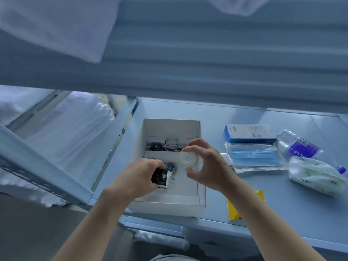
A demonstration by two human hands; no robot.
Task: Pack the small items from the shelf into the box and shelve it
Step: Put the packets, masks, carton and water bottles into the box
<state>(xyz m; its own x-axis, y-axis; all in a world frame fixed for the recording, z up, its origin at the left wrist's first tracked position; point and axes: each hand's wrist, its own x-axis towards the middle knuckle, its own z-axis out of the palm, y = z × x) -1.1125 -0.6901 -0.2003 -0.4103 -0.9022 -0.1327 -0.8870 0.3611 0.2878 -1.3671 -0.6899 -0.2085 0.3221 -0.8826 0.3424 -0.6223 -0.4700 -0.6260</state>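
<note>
Hands over box (170, 125): left (139, 175) grips packet (160, 177), right (203, 164) tape roll (187, 159)

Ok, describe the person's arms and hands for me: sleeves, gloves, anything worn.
Both forearms are bare to the bottom of the picture, with no sleeve showing. The left hand and right hand wear no gloves, and no ring, watch or bracelet shows on either wrist or the fingers.

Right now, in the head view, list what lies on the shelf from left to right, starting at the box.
white box → pack of blue masks → clear bottle with purple label → green tissue pack
</note>
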